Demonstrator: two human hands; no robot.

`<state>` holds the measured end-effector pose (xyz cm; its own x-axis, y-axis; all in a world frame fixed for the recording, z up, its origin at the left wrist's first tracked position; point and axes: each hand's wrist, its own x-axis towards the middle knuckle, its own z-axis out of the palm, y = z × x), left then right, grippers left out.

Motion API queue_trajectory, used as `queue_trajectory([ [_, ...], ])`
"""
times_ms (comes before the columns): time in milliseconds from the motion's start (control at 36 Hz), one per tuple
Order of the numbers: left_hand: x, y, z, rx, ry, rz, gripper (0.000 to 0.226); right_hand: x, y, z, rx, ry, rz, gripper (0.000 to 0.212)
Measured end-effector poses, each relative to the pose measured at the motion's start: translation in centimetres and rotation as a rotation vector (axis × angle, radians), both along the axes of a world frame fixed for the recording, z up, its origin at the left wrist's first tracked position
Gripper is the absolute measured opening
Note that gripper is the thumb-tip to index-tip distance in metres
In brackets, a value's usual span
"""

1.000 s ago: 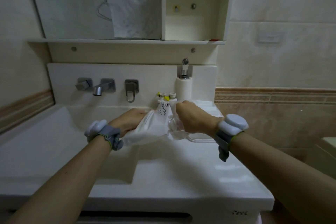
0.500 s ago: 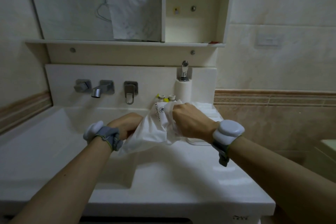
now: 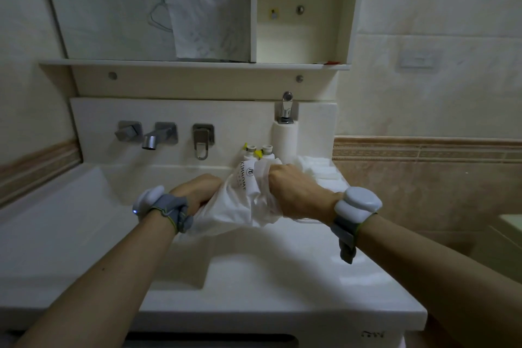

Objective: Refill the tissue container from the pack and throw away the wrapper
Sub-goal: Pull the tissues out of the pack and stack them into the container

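A white plastic wrapper point(image 3: 240, 203) is held above the counter point(image 3: 282, 285), just right of the basin, gripped at its left end by the left hand point(image 3: 195, 192) with fingers curled round it. Its right end is bunched in the closed right hand point(image 3: 296, 192). A stack of white tissues point(image 3: 319, 168) is seen just behind the right hand, beside two small bottles point(image 3: 258, 151).

There are two hands, the left hand point(image 3: 197, 192) and the right hand point(image 3: 296, 195), and each wrist carries one band, so two bands point(image 3: 357, 203). One white wrapper point(image 3: 240, 206) is between the hands. Behind it stand two small bottles point(image 3: 258, 151) and one white roll point(image 3: 284, 141). On the wall panel are three metal fittings: one spout point(image 3: 158, 135) and two handles point(image 3: 128, 131). There is one sink point(image 3: 70, 234), one shelf point(image 3: 195, 65) and one open cabinet point(image 3: 308, 8).
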<state>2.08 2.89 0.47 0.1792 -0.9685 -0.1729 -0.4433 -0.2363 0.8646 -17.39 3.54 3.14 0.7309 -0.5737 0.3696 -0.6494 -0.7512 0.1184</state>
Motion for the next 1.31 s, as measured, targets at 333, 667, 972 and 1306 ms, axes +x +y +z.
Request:
queue_trajectory([
  [333, 0.4, -1.3, -0.4, -0.347, -0.234, 0.187, 0.045, -1.4, -1.4, 0.0, 0.272, -0.168, -0.256, 0.018],
  [667, -0.1, -1.3, -0.9, -0.552, -0.327, 0.309, 0.041, -1.8, -1.9, 0.0, 1.12, -0.674, -0.028, 0.018],
  [972, -0.7, -1.2, -0.7, -0.588, -0.183, 0.259, 0.039, -0.4, -2.6, -0.8, 1.381, -0.764, 0.016, 0.038],
  [1306, -0.6, -1.1, -0.4, -0.583, -0.15, 0.205, 0.037, 0.5, -3.2, -1.1, 1.371, -0.874, 0.011, 0.027],
])
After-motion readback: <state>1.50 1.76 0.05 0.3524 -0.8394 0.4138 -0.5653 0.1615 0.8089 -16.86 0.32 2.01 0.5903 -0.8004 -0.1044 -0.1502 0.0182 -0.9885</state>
